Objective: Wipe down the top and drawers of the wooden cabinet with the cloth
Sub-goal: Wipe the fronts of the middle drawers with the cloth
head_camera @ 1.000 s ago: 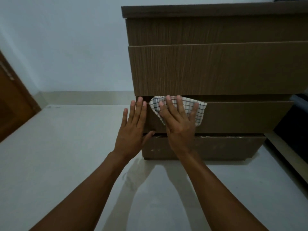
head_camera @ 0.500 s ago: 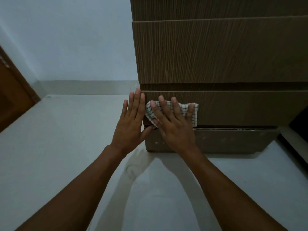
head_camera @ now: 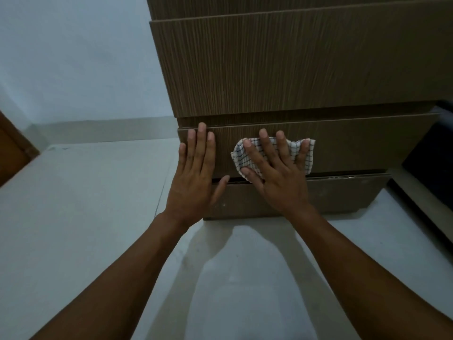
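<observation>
The wooden cabinet (head_camera: pixel 282 69) fills the upper right, with stacked drawer fronts. My right hand (head_camera: pixel 277 177) lies flat with spread fingers on a white checked cloth (head_camera: pixel 241 158), pressing it against the lower drawer front (head_camera: pixel 355 148). My left hand (head_camera: pixel 196 177) rests flat on the left end of that same drawer, fingers together, holding nothing. Below the drawer runs the dusty base panel (head_camera: pixel 343 195). The cabinet's top is out of view.
A pale tiled floor (head_camera: pixel 85 217) spreads to the left and in front of the cabinet. A white wall (head_camera: pixel 73 57) with a skirting strip stands behind. A brown wooden door (head_camera: pixel 12 153) shows at the far left. Something dark (head_camera: pixel 431 163) sits right of the cabinet.
My right hand has slid the cloth rightward along the lower drawer front, away from my left hand. The view has dropped closer to the cabinet.
</observation>
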